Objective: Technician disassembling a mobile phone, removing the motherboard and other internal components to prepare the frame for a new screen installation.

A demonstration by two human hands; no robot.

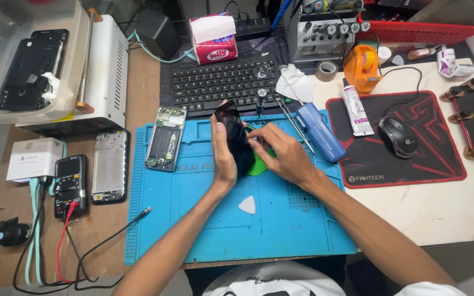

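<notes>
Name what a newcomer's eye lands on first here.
The bright blue work mat at centre, where the left hand holds a dark phone panel upright while the right hand works its edge. Left of them, an opened phone shows its circuit board. At right, a red-and-black mouse pad carries a mouse.

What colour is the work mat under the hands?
Blue; the mat shows best in the head view.

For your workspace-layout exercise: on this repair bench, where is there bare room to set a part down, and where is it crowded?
Free: the blue mat near its front edge, around the white pick, and the pale tabletop in front of the mouse pad. Crowded: mid-mat, where the left hand and right hand work on the dark phone, and the wooden area around the multimeter.
</notes>
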